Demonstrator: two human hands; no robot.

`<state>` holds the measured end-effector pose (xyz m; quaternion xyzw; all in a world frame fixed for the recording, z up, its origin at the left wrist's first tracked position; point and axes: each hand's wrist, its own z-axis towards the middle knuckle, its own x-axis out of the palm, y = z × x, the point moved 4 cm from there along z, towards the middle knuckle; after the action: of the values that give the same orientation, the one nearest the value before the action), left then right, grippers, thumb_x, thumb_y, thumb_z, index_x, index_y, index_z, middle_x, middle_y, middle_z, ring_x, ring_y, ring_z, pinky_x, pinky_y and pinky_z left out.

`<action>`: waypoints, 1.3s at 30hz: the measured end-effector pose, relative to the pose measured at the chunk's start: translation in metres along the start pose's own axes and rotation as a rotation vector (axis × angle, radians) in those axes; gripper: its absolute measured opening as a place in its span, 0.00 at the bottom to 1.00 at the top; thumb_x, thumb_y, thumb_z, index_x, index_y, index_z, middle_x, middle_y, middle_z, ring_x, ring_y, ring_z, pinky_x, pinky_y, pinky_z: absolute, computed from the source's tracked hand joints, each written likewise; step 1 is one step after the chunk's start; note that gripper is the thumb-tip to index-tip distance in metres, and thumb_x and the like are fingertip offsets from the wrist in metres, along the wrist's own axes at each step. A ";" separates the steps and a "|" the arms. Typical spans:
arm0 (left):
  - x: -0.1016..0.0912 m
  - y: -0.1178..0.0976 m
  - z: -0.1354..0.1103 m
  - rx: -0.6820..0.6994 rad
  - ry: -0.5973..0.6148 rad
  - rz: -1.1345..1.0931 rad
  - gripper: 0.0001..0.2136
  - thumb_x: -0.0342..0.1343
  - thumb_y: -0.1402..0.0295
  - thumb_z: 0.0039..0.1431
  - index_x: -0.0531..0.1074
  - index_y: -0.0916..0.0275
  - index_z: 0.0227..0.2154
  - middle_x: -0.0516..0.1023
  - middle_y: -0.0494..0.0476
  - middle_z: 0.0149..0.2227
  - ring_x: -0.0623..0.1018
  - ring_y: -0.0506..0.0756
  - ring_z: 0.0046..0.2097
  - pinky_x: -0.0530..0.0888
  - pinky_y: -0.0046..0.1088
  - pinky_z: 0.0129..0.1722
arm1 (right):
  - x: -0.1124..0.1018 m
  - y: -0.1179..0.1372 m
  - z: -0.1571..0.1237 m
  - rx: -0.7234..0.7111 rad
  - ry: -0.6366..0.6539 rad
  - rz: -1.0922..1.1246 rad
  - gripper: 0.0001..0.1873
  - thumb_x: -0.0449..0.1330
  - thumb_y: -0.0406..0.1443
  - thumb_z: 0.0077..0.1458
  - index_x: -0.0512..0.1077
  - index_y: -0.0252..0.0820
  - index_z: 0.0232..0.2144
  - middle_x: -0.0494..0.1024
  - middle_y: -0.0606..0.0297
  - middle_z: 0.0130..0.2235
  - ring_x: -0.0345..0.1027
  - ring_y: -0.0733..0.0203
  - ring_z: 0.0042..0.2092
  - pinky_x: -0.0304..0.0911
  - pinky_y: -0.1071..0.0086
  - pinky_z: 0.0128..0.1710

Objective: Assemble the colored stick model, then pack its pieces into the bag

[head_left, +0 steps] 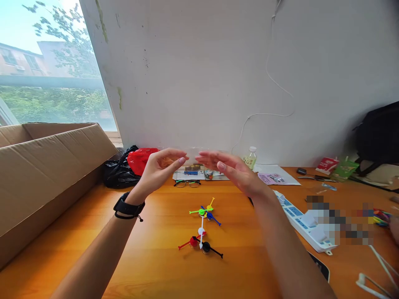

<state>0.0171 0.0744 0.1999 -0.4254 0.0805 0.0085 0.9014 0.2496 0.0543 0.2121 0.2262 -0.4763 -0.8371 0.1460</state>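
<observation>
Both hands are raised in the air over the far part of the table, fingertips facing each other with a small gap between. My left hand (pixel 161 168), with a black band on its wrist, has its fingers extended and thumb apart, holding nothing. My right hand (pixel 237 169) is slightly blurred, its fingers stretched toward the left, also holding nothing. Below them on the table lie arrow-shaped spinner pieces with round hubs. A green arrow (pixel 201 212), a yellow arrow (pixel 210 208) and a blue arrow (pixel 210 216) overlap. Nearer are a white arrow (pixel 201 231), a red arrow (pixel 193 241) and a black arrow (pixel 206 247).
A big cardboard box (pixel 56 166) stands at left, beside black and red plastic bags (pixel 116 172). Eyeglasses (pixel 187 183) lie behind the arrows. At right are a bottle (pixel 252 157), a white power strip (pixel 304 224), a phone (pixel 321 265) and a dark backpack (pixel 378 133).
</observation>
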 end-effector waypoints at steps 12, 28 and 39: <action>-0.007 0.006 0.004 0.007 0.024 -0.036 0.24 0.57 0.44 0.69 0.84 0.62 0.42 0.87 0.62 0.39 0.86 0.56 0.39 0.82 0.32 0.42 | 0.017 -0.004 -0.002 0.109 0.230 0.209 0.22 0.58 0.46 0.72 0.74 0.53 0.64 0.77 0.62 0.63 0.64 0.47 0.70 0.57 0.45 0.72; 0.018 0.018 -0.009 -0.273 -0.301 -1.042 0.35 0.62 0.41 0.60 0.59 0.44 0.67 0.74 0.63 0.61 0.77 0.72 0.62 0.77 0.52 0.57 | 0.070 -0.007 0.008 -0.436 0.272 -0.458 0.41 0.50 0.32 0.60 0.57 0.50 0.75 0.53 0.70 0.76 0.43 0.50 0.77 0.37 0.47 0.78; 0.044 0.007 -0.021 -0.272 -0.237 -1.050 0.28 0.61 0.52 0.64 0.65 0.46 0.65 0.80 0.60 0.55 0.82 0.67 0.54 0.80 0.49 0.53 | 0.086 -0.011 0.003 -0.368 0.194 -0.643 0.70 0.75 0.60 0.47 0.41 0.51 0.79 0.40 0.58 0.79 0.32 0.39 0.78 0.35 0.45 0.78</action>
<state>0.0569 0.0609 0.1746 -0.5169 -0.2460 -0.3839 0.7245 0.1740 0.0226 0.1839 0.4123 -0.2070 -0.8863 -0.0415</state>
